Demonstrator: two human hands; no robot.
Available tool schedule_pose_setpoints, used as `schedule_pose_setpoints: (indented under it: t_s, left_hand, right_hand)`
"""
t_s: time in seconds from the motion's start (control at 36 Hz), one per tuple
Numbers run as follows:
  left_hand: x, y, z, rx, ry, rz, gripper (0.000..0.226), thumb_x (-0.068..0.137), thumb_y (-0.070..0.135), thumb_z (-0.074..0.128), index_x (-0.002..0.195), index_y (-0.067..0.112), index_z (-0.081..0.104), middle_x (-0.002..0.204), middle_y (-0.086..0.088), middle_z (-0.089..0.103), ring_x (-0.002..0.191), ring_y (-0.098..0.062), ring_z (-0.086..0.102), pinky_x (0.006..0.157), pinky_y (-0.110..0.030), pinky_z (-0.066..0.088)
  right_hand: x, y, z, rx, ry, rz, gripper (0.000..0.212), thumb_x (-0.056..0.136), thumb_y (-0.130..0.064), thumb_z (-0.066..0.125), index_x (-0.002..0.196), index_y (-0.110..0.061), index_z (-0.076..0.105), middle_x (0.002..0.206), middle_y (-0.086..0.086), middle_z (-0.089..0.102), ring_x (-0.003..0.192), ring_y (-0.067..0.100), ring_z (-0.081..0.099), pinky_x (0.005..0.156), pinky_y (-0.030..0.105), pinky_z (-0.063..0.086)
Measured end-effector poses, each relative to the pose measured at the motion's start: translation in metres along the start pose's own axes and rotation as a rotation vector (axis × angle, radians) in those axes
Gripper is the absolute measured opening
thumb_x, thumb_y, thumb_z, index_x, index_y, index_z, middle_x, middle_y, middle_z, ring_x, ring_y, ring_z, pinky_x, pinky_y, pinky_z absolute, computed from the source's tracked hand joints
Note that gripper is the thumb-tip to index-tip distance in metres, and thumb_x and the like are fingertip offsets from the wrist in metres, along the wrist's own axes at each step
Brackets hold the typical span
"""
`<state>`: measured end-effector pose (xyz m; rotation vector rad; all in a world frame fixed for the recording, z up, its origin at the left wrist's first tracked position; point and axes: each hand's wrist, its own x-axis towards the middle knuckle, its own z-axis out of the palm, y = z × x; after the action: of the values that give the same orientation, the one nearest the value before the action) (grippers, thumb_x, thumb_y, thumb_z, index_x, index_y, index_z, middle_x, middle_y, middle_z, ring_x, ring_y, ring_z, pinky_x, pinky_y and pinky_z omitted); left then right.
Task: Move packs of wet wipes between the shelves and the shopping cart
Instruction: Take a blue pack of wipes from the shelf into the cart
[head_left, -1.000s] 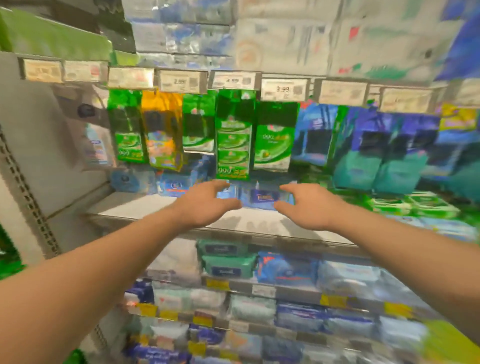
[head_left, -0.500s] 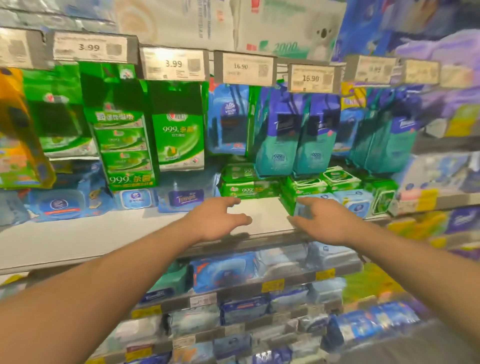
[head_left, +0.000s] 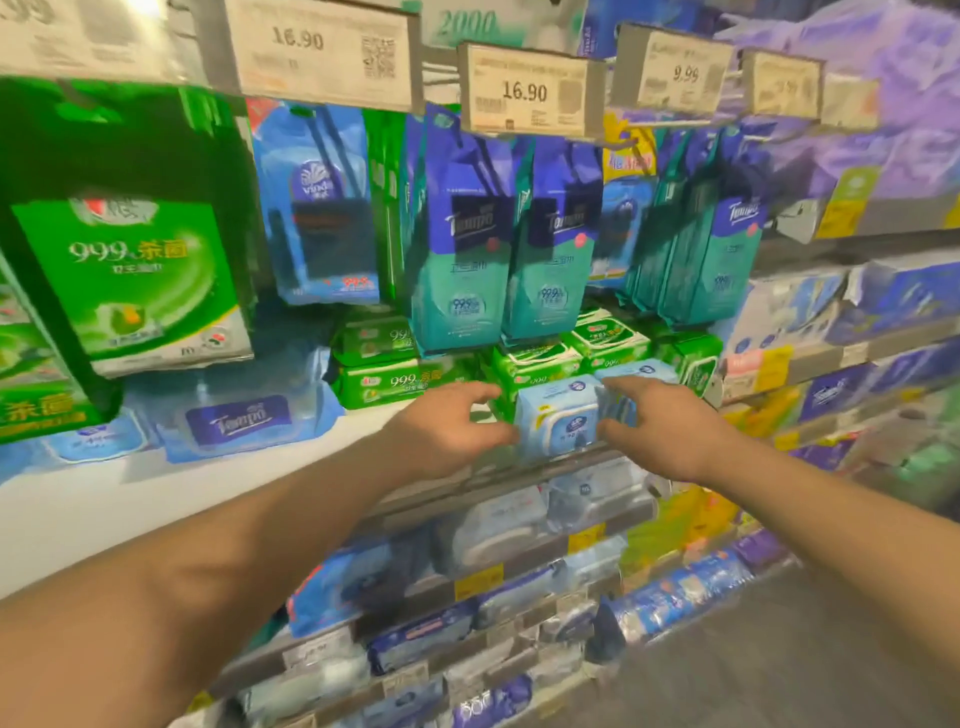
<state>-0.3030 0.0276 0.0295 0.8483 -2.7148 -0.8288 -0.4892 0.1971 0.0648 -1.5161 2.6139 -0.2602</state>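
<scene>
Reaching at shelf edge: left hand (head_left: 447, 431) and right hand (head_left: 665, 426) flank a light-blue wipes pack (head_left: 558, 415), fingers spread, neither curled round it yet. Left fingertips at pack's left edge, right thumb by its right edge; contact unclear. Green packs (head_left: 384, 382) just behind the hands on the white shelf (head_left: 104, 499).

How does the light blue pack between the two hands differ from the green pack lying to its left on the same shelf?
The light blue pack stands upright at the shelf's front edge; the green pack lies flat further back, under a second green one. The blue pack sits between the left hand and right hand; no hand reaches the green pack. The blue pack shows a round logo, the green one "999". Both rest on the white shelf.
</scene>
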Motion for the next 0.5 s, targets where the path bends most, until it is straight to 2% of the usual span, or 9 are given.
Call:
schedule_pose_setpoints:
  t_s: [0.11, 0.19, 0.25, 0.33, 0.39, 0.44, 0.5]
  left_hand:
    - [0.02, 0.017, 0.01, 0.034, 0.114, 0.04, 0.062, 0.092, 0.053, 0.068, 0.147, 0.026, 0.054, 0.15, 0.001, 0.054, 0.134, -0.017, 0.05, 0.103, -0.02, 0.032]
    - [0.032, 0.027, 0.027, 0.065, 0.193, 0.08, 0.059, 0.092, 0.05, 0.07, 0.143, 0.023, 0.057, 0.146, 0.004, 0.056, 0.133, -0.015, 0.048, 0.109, -0.018, 0.029]
    - [0.038, 0.03, 0.038, 0.095, 0.221, 0.107, 0.059, 0.091, 0.05, 0.069, 0.141, 0.019, 0.059, 0.139, 0.001, 0.059, 0.13, -0.017, 0.05, 0.106, -0.016, 0.029]
    - [0.042, 0.036, 0.055, 0.165, 0.222, 0.113, 0.077, 0.082, 0.067, 0.047, 0.136, 0.013, 0.06, 0.131, -0.008, 0.061, 0.122, -0.027, 0.055, 0.106, -0.036, 0.042]
    - [0.042, 0.036, 0.07, 0.191, 0.279, 0.122, 0.082, 0.079, 0.067, 0.042, 0.134, 0.008, 0.059, 0.129, -0.011, 0.06, 0.118, -0.031, 0.055, 0.101, -0.042, 0.045]
    - [0.044, 0.034, 0.084, 0.183, 0.343, 0.118, 0.073, 0.082, 0.056, 0.056, 0.131, 0.003, 0.059, 0.124, -0.014, 0.059, 0.112, -0.034, 0.056, 0.097, -0.043, 0.046]
    - [0.047, 0.037, 0.092, 0.144, 0.356, 0.085, 0.061, 0.081, 0.035, 0.078, 0.129, 0.004, 0.057, 0.121, -0.014, 0.058, 0.109, -0.034, 0.056, 0.092, -0.038, 0.042]
  right_hand:
    - [0.026, 0.026, -0.003, -0.032, 0.039, -0.033, 0.072, 0.094, -0.042, 0.064, 0.155, -0.016, 0.036, 0.159, 0.008, 0.038, 0.141, 0.026, 0.041, 0.11, 0.031, 0.036]
    - [0.041, 0.044, -0.003, -0.11, 0.028, -0.111, 0.068, 0.092, -0.036, 0.067, 0.15, -0.012, 0.04, 0.152, 0.011, 0.044, 0.137, 0.028, 0.042, 0.107, 0.031, 0.034]
    - [0.05, 0.057, 0.0, -0.172, 0.018, -0.168, 0.069, 0.089, -0.034, 0.07, 0.148, -0.012, 0.041, 0.147, 0.011, 0.047, 0.133, 0.029, 0.043, 0.105, 0.032, 0.034]
    - [0.066, 0.079, 0.012, -0.231, 0.037, -0.266, 0.079, 0.085, -0.033, 0.072, 0.151, -0.009, 0.037, 0.15, 0.014, 0.045, 0.136, 0.032, 0.042, 0.11, 0.036, 0.033]
    - [0.074, 0.092, 0.021, -0.26, 0.043, -0.315, 0.083, 0.083, -0.03, 0.074, 0.152, -0.003, 0.037, 0.149, 0.021, 0.045, 0.135, 0.04, 0.042, 0.113, 0.041, 0.035]
    - [0.081, 0.102, 0.028, -0.27, 0.082, -0.352, 0.082, 0.078, -0.023, 0.079, 0.147, 0.001, 0.043, 0.136, 0.027, 0.05, 0.121, 0.046, 0.047, 0.101, 0.049, 0.044]
    - [0.087, 0.11, 0.033, -0.266, 0.154, -0.385, 0.078, 0.07, -0.02, 0.084, 0.138, 0.004, 0.053, 0.116, 0.028, 0.055, 0.102, 0.045, 0.051, 0.081, 0.05, 0.051]
